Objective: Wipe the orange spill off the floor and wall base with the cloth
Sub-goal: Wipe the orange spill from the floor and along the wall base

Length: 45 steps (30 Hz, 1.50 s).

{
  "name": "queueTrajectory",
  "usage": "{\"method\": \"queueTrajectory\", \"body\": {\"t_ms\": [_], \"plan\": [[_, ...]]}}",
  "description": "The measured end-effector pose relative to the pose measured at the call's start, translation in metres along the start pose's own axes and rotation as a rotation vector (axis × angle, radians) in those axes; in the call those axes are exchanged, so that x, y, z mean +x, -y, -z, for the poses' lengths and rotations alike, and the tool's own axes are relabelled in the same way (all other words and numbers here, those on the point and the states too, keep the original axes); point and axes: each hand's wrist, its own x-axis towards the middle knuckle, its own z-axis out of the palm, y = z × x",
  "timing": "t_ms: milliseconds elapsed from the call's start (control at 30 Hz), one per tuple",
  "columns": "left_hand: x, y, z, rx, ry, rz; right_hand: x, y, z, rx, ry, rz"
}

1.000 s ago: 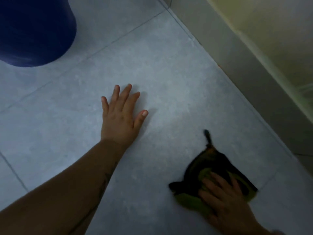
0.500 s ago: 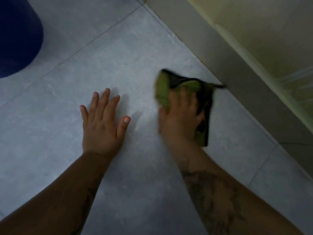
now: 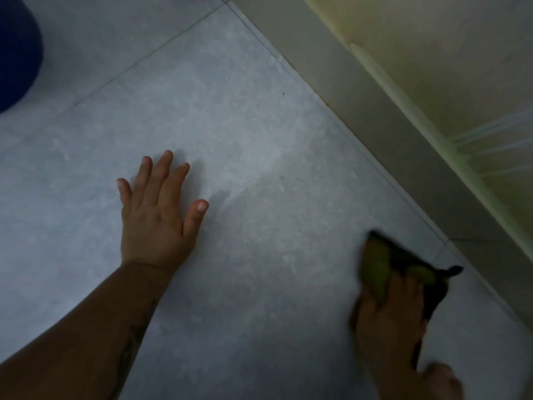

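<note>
A green and dark cloth [image 3: 377, 269] lies bunched on the grey tiled floor [image 3: 259, 140] at the lower right, a short way from the wall base [image 3: 375, 111]. My right hand [image 3: 389, 319] presses down on it, fingers over the cloth, blurred by motion. My left hand [image 3: 158, 215] rests flat on the floor to the left, fingers spread, holding nothing. A small orange-brown mark [image 3: 327, 104] shows where the floor meets the wall base. A pale smeared patch runs across the tile in front of my left hand.
A dark blue round container [image 3: 17, 53] stands at the upper left edge. The grey skirting runs diagonally from top centre to the right edge, with a yellowish wall [image 3: 447, 67] above it.
My right hand has dragged the cloth back from the wall base toward me and to the lower right. My left hand has stayed planted on the floor.
</note>
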Motion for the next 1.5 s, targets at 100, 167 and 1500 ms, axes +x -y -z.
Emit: {"method": "queueTrajectory", "body": {"t_ms": [100,167,1500], "plan": [[0.0,-0.001,0.0,-0.012,0.001,0.001,0.084,0.074,0.012,0.142,-0.163,-0.453],[0.0,0.0,0.0,-0.018,0.002,0.006,0.12,0.131,0.015,0.17,-0.11,-0.511],[0.006,0.049,0.022,-0.06,-0.185,0.253,0.098,0.252,0.001,-0.084,0.101,1.177]]}}
